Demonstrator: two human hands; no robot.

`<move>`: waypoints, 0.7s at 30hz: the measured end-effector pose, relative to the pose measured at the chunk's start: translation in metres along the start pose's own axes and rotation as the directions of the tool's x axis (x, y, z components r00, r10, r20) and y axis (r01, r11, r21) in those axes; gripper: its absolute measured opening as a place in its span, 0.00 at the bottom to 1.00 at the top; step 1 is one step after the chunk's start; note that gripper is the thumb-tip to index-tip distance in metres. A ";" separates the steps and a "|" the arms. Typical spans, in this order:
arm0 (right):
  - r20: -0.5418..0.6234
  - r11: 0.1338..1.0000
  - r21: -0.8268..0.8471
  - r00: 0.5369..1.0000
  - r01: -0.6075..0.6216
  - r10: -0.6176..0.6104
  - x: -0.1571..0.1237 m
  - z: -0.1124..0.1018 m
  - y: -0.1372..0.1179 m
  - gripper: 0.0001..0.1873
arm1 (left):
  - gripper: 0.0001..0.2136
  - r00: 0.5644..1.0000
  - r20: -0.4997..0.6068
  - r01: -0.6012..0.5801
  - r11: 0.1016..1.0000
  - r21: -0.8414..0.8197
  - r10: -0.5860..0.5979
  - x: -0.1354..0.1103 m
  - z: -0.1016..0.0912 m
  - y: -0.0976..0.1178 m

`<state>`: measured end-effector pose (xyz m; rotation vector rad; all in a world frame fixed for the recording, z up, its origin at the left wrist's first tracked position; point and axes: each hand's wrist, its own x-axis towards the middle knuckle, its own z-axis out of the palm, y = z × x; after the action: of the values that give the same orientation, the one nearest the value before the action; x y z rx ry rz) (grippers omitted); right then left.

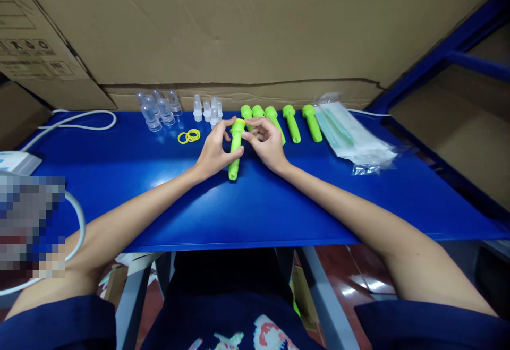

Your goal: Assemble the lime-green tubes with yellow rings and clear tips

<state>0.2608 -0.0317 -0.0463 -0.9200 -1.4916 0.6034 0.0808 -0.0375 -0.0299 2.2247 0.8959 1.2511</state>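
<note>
My left hand (213,151) grips a green plastic tube (235,151) that stands tilted on the blue table (279,206), its lower end touching the surface. My right hand (269,143) pinches at the tube's wide top end, where a yellow ring seems to sit. Behind my hands lie several more green tubes (292,123) in a row. Two or three yellow rings (189,136) lie to the left of my hands. Small clear plastic caps (207,110) and larger clear cups (157,108) stand at the back left.
Clear plastic bags (353,137) with greenish contents lie at the right. A white cable (79,121) loops at the left by a white device (16,161). Cardboard boxes (239,26) wall the back. A blue frame (438,47) rises at right.
</note>
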 end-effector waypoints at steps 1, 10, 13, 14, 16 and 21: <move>0.001 1.000 -0.008 1.000 0.007 -0.007 0.000 0.000 0.000 0.29 | 0.30 1.000 -0.003 -0.003 1.000 -0.001 0.003 0.000 0.000 -0.001; 0.001 0.997 -0.049 0.999 0.052 -0.052 -0.001 -0.001 -0.005 0.22 | 0.35 0.999 -0.006 0.051 0.999 0.004 -0.051 -0.001 0.003 -0.005; -0.003 0.996 -0.061 0.998 0.066 -0.066 -0.002 0.000 -0.006 0.21 | 0.33 0.999 -0.005 0.049 0.999 0.021 -0.049 -0.001 0.002 -0.006; -0.005 0.996 -0.053 0.998 0.070 -0.070 -0.002 0.001 -0.006 0.21 | 0.33 0.999 -0.011 0.051 0.998 0.023 -0.050 0.000 0.002 -0.006; -0.003 0.997 -0.036 0.997 0.075 -0.075 -0.002 0.001 -0.006 0.21 | 0.34 0.998 -0.023 0.058 0.998 0.026 -0.057 0.000 0.002 -0.006; 0.022 0.997 -0.053 0.998 0.052 -0.051 -0.003 0.002 -0.007 0.24 | 0.34 0.997 -0.039 0.068 0.997 0.027 -0.067 0.000 0.003 -0.007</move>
<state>0.2576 -0.0375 -0.0427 -0.9162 -1.5516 0.5391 0.0814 -0.0324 -0.0360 2.1802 1.0005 1.2612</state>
